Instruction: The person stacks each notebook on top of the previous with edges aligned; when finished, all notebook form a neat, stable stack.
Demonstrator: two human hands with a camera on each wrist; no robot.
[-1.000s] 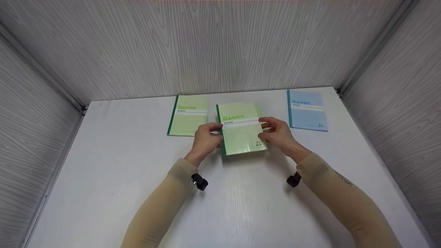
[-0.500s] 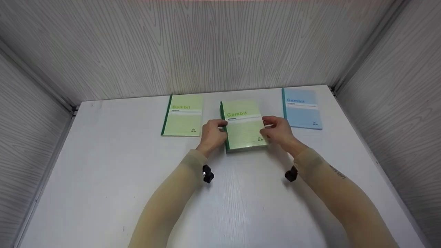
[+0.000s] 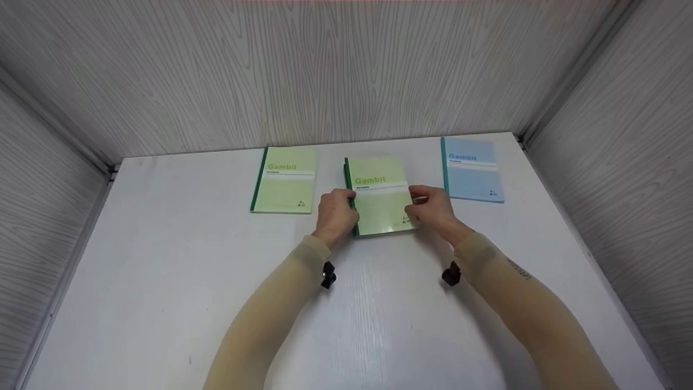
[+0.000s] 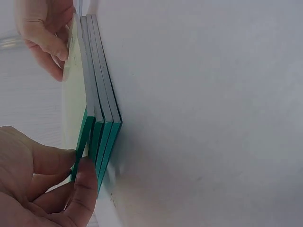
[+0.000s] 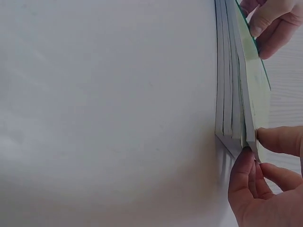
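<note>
A light green Gambit notebook (image 3: 380, 203) with a dark green spine is held between both hands, on top of a stack of several notebooks (image 4: 110, 113). At its spine, my left hand (image 3: 337, 212) pinches it between thumb and fingers. My right hand (image 3: 435, 207) grips the opposite edge, thumb on the cover and fingertips underneath, as the right wrist view shows. The held notebook tilts slightly away from those beneath; a narrow gap shows at its spine in the left wrist view. From above, it hides most of the stack.
Another green Gambit notebook (image 3: 283, 189) lies flat to the left, near the back edge of the white table (image 3: 162, 244). A blue Gambit notebook (image 3: 472, 176) lies at the back right, close to my right hand. Wood-grained panels (image 3: 325, 70) enclose the back and sides.
The held green notebook has come down onto the stack and lines up more closely with it. Both hands have kept their hold, and the head view has shifted slightly.
</note>
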